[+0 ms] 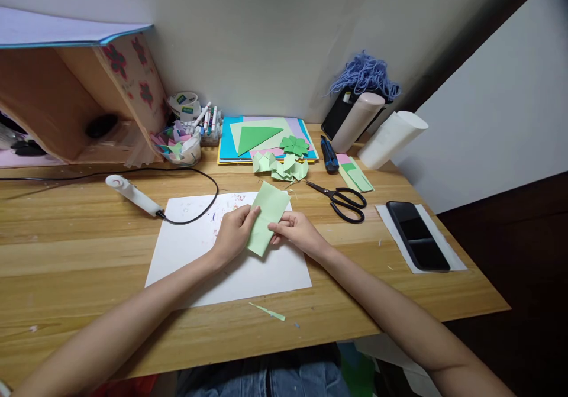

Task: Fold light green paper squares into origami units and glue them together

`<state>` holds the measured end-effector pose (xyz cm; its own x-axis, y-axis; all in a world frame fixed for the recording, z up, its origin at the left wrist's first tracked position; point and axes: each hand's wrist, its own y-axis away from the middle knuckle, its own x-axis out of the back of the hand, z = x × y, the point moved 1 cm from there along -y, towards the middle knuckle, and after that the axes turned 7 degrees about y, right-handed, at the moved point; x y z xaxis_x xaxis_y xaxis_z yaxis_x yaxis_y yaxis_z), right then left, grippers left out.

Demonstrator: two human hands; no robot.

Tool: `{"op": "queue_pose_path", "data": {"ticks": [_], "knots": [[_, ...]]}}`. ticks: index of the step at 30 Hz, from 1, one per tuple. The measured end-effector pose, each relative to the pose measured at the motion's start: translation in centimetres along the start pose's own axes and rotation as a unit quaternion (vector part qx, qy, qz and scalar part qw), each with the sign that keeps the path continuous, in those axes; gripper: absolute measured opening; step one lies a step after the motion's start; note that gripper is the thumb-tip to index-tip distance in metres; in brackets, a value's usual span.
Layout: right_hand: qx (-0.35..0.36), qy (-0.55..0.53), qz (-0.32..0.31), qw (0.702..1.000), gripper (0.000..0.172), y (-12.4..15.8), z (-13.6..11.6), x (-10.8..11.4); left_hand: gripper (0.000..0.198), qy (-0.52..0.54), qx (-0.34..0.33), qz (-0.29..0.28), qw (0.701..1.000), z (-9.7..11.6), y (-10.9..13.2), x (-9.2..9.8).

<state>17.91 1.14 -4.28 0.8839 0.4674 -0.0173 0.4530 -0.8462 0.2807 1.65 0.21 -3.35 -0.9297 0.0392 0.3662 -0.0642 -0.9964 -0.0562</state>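
Note:
A folded piece of light green paper (267, 216) is held between both hands just above a white sheet (231, 267) on the wooden desk (66, 255). My left hand (235, 231) pinches its left edge, thumb on top. On the other side, my right hand (296, 230) grips the paper's right edge with curled fingers. Several folded light green paper pieces (279, 167) lie just beyond, in front of a stack of coloured paper (266, 139) with a dark green triangle and a green folded clover on it.
Black scissors (344, 200) lie right of the hands. A black phone (417, 235) rests on white paper at the right. A white corded tool (132, 194) lies at the left. Markers, tape rolls, a utility knife (329, 154), white rolls and a wooden shelf stand at the back.

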Motion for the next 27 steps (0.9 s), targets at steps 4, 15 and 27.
{"op": "queue_pose_path", "data": {"ticks": [4,15,27], "knots": [[0.010,-0.001,0.045,0.999,0.032,-0.14,0.21,-0.05,0.037,0.007,0.001,-0.004,1.000,-0.05,0.03,-0.11],[0.047,0.047,0.065,0.996,0.028,0.03,-0.03,0.46,0.033,0.183,0.092,-0.076,0.976,0.09,-0.05,-0.22],[0.016,0.037,0.064,0.997,0.032,0.48,-0.57,0.50,0.037,0.254,0.125,0.007,0.959,-0.25,-0.29,0.18]]}}
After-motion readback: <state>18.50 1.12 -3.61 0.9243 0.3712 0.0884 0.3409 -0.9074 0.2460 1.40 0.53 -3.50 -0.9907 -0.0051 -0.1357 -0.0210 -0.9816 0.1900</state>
